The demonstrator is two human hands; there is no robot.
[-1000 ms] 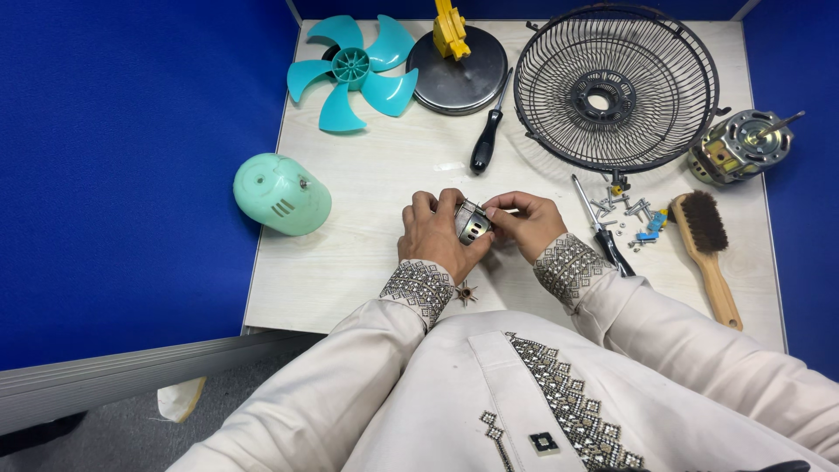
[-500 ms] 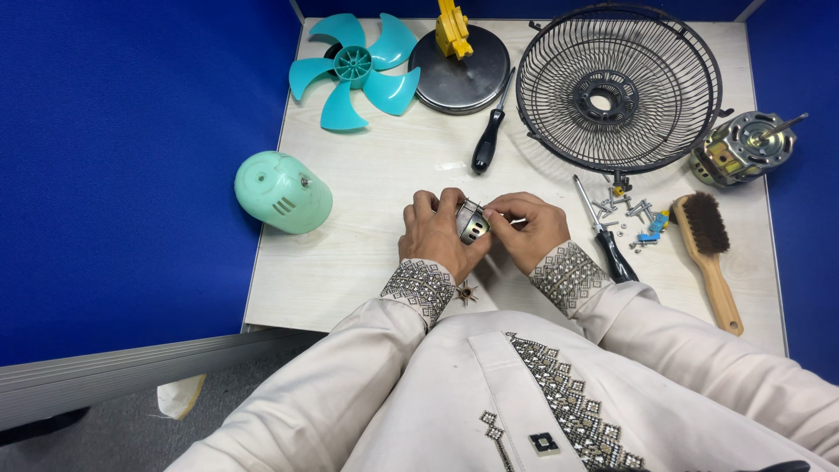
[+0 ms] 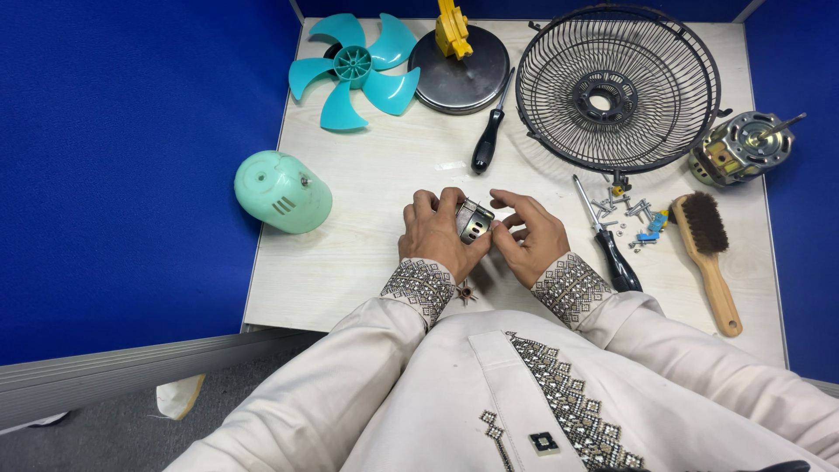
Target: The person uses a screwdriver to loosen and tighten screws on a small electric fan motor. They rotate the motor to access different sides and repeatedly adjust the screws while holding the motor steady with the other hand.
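Note:
Both of my hands meet over the near middle of a pale wooden table [image 3: 367,175]. My left hand [image 3: 434,236] grips a small silver metal cylinder with holes in its side [image 3: 473,221]. My right hand [image 3: 529,236] touches the same part from the right with its fingertips. A small dark star-shaped piece [image 3: 464,292] lies on the table just below my left wrist.
A teal fan blade [image 3: 353,66], a dark round base with a yellow post [image 3: 458,58] and a black wire fan guard [image 3: 617,87] lie at the back. A teal motor cover [image 3: 281,191] lies left. Two screwdrivers [image 3: 487,140] [image 3: 609,246], loose screws [image 3: 631,212], a brush [image 3: 706,254] and a motor [image 3: 741,147] lie right.
My hands have stayed at the same spot, and the right fingers have shifted slightly on the metal part. Nothing else on the table moved.

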